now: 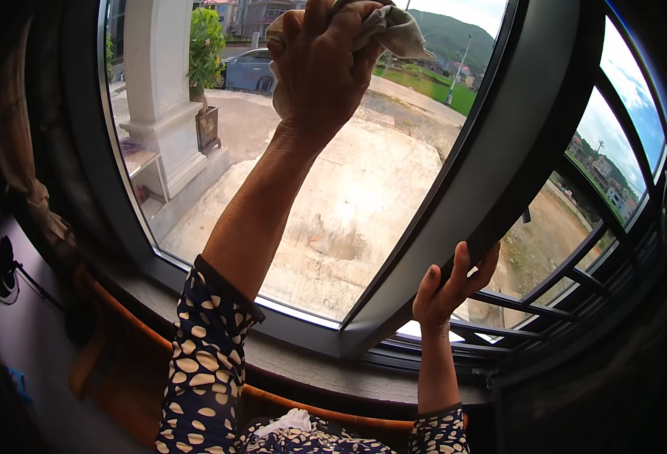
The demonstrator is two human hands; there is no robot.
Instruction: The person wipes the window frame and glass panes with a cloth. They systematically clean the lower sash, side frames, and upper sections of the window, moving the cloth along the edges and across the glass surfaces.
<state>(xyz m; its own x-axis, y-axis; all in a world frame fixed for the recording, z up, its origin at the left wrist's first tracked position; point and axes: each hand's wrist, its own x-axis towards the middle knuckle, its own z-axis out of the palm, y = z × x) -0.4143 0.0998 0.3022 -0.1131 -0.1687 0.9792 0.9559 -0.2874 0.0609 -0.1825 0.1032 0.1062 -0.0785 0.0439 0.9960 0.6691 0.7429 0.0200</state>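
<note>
My left hand [322, 72] is raised high against the glass pane [333, 181]. Its fingers are closed over a crumpled, light grey-beige cloth [398, 34], pressed to the upper part of the pane. Lower and to the right, my right hand [451, 291] grips the dark edge of the grey window sash [462, 178]. Its thumb lies on the inner face and its fingers reach round the edge. The sash stands at an angle to the outer window frame. Both forearms come from patterned dark sleeves with pale spots.
Dark bars [568, 265] cross the window opening on the right. A stone sill [288, 359] runs below, with the orange-brown wooden edge [333, 416] of furniture nearer me. A curtain [20, 144] hangs at the left. Outside stand a pillar [148, 76], a potted plant [206, 57] and a car [246, 72].
</note>
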